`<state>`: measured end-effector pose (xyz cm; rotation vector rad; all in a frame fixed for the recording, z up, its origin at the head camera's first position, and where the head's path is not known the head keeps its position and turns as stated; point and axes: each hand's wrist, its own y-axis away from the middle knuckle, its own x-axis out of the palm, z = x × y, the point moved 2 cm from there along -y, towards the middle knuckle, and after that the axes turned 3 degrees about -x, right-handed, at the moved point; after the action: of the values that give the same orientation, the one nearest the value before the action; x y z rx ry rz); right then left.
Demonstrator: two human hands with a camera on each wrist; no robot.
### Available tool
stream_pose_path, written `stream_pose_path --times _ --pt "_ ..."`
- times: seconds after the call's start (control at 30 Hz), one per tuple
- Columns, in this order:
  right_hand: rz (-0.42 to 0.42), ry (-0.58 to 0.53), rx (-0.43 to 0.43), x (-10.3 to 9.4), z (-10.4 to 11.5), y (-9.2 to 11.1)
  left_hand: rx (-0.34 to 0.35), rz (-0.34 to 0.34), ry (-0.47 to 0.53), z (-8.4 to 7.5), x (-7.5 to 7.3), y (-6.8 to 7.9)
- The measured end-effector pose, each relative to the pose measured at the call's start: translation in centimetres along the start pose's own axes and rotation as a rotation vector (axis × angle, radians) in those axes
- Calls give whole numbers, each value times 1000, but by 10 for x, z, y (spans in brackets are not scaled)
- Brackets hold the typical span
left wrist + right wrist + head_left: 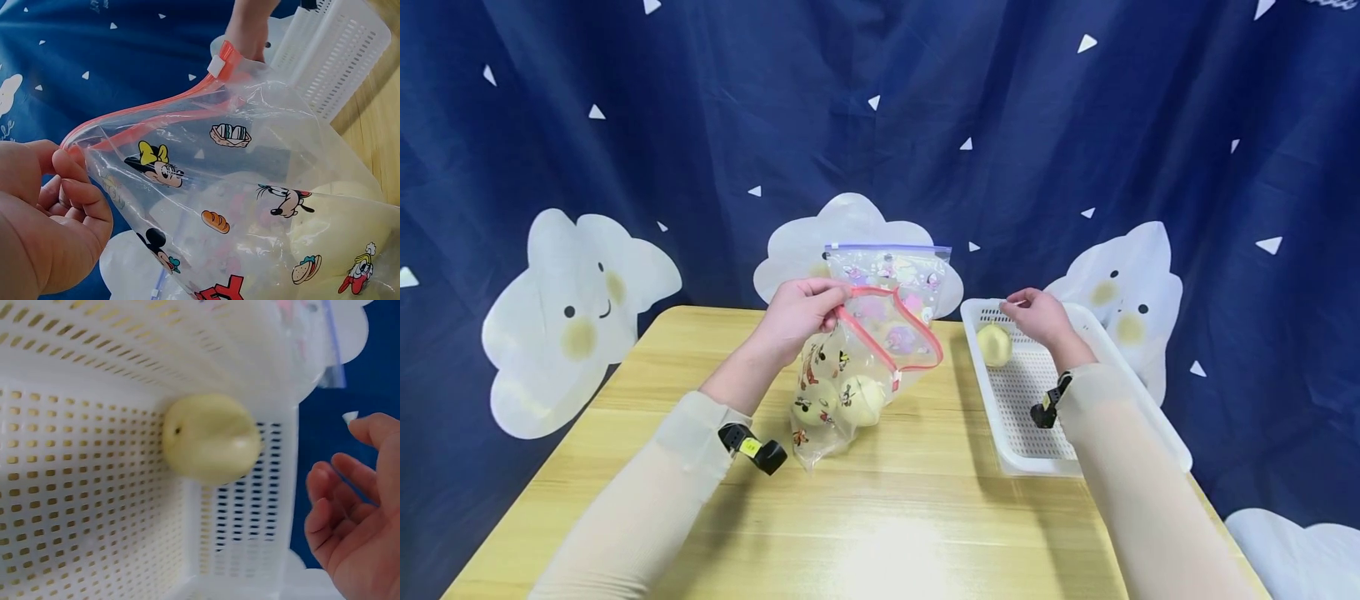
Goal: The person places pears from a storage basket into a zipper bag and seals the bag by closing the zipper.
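Note:
My left hand (801,317) pinches the red-zippered rim of a clear zip bag (200,162) printed with cartoon figures. The bag's mouth gapes to the right, and pale yellow round fruits (861,400) rest low inside it. Over the far end of a white perforated basket (1022,467) is my right hand (1041,317), its fingers loosely bent around nothing. One pale yellow round fruit (212,439) lies in the basket's far left corner, apart from the right hand (362,506) in the right wrist view. A small dark spot marks its skin.
Behind the held bag stands another clear bag (889,260) with a purple zipper and pastel prints. The wooden table (910,500) carries the bags and the basket. A dark blue curtain (925,125) with white clouds hangs at the table's far edge.

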<state>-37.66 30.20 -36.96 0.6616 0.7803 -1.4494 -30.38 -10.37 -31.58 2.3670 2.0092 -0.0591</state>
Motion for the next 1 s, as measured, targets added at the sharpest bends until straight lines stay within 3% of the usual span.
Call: stream_pose_path --times 0.2,0.53,1.0 --pt "112 128 33 12 -16 -4 0 3 8 1 1 0" --pt "323 166 119 31 -22 -2 13 -5 21 1 0 -1" --pt "413 -39 150 36 -22 8 -2 -9 25 4 -2 -1"
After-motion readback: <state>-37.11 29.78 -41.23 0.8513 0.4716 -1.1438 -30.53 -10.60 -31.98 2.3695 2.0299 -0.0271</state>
